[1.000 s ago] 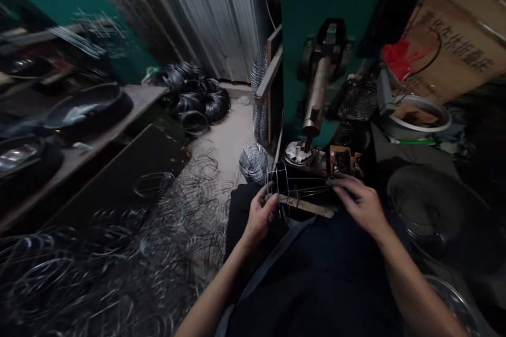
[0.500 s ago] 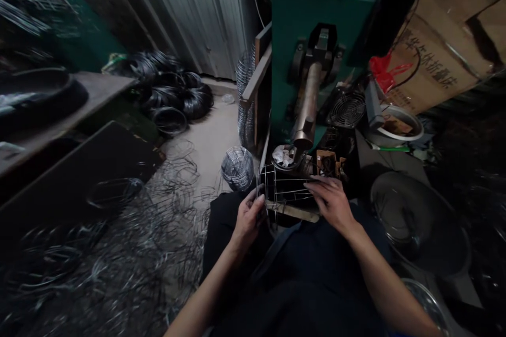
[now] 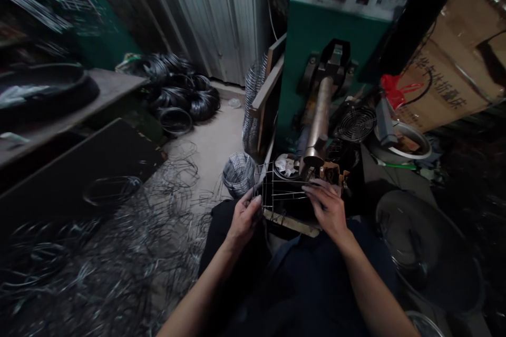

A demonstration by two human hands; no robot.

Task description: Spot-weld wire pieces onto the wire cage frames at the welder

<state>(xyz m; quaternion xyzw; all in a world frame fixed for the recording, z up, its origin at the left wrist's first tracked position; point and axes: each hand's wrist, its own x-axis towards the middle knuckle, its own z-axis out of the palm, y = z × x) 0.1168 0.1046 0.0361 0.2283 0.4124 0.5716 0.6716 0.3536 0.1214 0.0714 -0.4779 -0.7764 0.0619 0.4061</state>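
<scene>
My left hand is closed on the left end of a wire frame made of thin crossed metal rods. The right end of the same frame is pinched between the thumb and fingers of my right hand. Both hands hold it over my lap, just below the metal arm of a green machine. A wooden strip lies beneath the frame. Left of the frame, a round stack of wire rings stands close to my left hand.
Loose wire pieces cover the floor on the left. Dark wire coils lie farther back, beside a table. On the right are a large dark basin, a smaller bowl and a cardboard box.
The view has shifted, so the machine appears lower and more to the right, and its panel shows a lit red lamp. Both hands keep their hold on the wire frame.
</scene>
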